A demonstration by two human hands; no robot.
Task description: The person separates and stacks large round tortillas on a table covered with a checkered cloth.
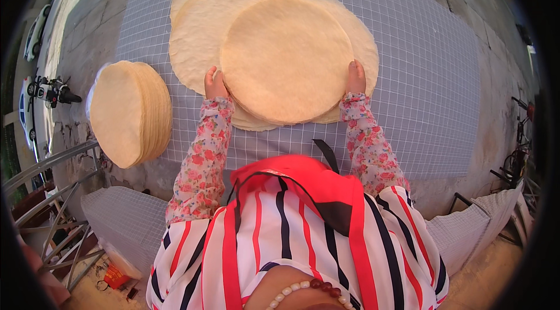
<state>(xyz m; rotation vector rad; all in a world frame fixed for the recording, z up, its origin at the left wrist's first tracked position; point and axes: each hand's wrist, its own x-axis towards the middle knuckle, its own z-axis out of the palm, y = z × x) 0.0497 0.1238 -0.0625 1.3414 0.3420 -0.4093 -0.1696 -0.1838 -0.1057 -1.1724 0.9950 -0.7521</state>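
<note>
I hold a round flat bread (287, 60), pale tan and thin, by its two side edges, level above the grey checked cloth (420, 76). My left hand (214, 84) grips its left rim, fingers curled over the edge, and my right hand (356, 77) grips the right rim the same way, so both sets of fingers are closed on the bread. Directly under the bread, and reaching out past it on the far side and on both sides, lie several larger pale flatbreads (201, 24), overlapping one another on the cloth. To the left of the bread, well apart from it, a tall stack of round breads (129, 112) stands at the cloth's left edge. Nearer me than the bread are my floral sleeves and my red, white and dark striped apron (291, 240). Far to the left of the bread, beyond the stone ledge, a metal railing (52, 193) shows.
</note>
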